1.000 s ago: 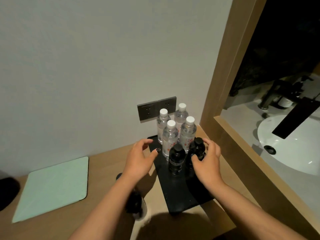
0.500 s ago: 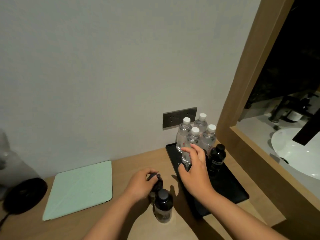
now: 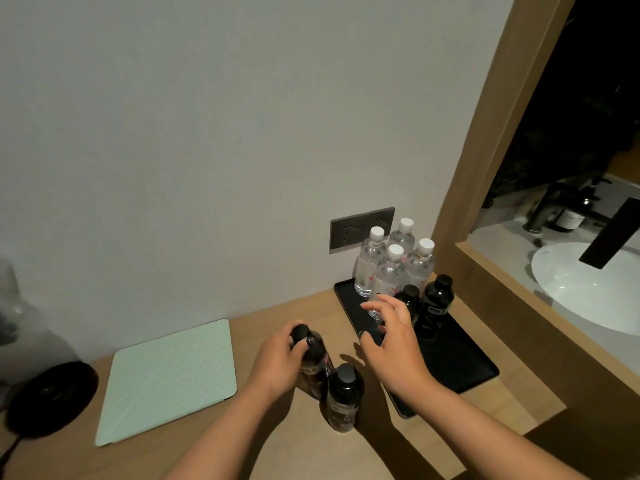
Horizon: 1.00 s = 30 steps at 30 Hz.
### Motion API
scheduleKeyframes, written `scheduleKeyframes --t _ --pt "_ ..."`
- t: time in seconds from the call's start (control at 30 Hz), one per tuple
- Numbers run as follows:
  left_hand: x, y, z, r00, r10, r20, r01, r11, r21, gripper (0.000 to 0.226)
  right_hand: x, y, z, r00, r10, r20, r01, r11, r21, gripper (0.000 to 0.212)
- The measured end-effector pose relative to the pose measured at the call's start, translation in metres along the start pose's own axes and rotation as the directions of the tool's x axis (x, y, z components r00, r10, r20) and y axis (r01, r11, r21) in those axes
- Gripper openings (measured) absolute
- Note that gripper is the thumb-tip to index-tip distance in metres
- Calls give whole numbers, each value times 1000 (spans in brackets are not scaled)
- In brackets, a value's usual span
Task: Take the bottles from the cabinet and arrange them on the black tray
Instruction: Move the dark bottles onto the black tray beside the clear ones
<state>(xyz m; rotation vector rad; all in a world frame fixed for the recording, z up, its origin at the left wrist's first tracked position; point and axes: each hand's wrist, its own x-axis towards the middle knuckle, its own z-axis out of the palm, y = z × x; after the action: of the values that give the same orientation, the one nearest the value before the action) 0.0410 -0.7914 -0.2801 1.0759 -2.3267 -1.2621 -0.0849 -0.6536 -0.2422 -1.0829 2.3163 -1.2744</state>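
The black tray (image 3: 460,368) lies on the wooden counter against the wall. At its back stand several clear water bottles (image 3: 369,265) with white caps. In front of them are two dark bottles (image 3: 437,306), upright on the tray. Left of the tray, on the counter, my left hand (image 3: 277,362) grips a dark bottle (image 3: 313,355) near its cap. Another dark bottle (image 3: 344,396) stands free just in front of it. My right hand (image 3: 394,337) hovers over the tray's left edge, fingers spread, holding nothing.
A pale green mat (image 3: 169,375) lies on the counter to the left, with a round black base (image 3: 48,396) beyond it. A grey socket plate (image 3: 349,230) is on the wall. A wooden frame (image 3: 485,168) borders a sink (image 3: 588,289) at right.
My left hand has closed around the dark bottle on the counter. My right hand has drawn back from the clear bottles and now shows a second dark bottle on the tray.
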Motion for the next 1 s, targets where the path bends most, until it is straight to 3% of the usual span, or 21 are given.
scheduleKeyframes --t 0.17,0.3,0.5,0.8,0.9,1.0 --pt "3 26 -42 988 48 -146 -61 994 -87 21 -2 -8 7 994 -63 88 63 998 -2 44" --pt "6 53 -78 973 111 -205 -134 985 -105 28 4 -25 19 976 -105 193 101 994 30 58" --pt "5 82 -104 971 126 -202 -171 959 -224 23 12 -39 26 964 -180 197 171 983 62 70" --pt "1 113 -58 975 188 -120 -213 947 -239 27 1 -14 -5 993 -74 93 70 996 47 68" --pt "6 113 -33 983 181 26 -163 931 -327 50 -4 2 -26 997 -12 77 6 997 80 65" --pt "9 101 -5 961 118 250 -65 976 -209 77 -6 24 -49 996 72 47 -75 994 80 68"
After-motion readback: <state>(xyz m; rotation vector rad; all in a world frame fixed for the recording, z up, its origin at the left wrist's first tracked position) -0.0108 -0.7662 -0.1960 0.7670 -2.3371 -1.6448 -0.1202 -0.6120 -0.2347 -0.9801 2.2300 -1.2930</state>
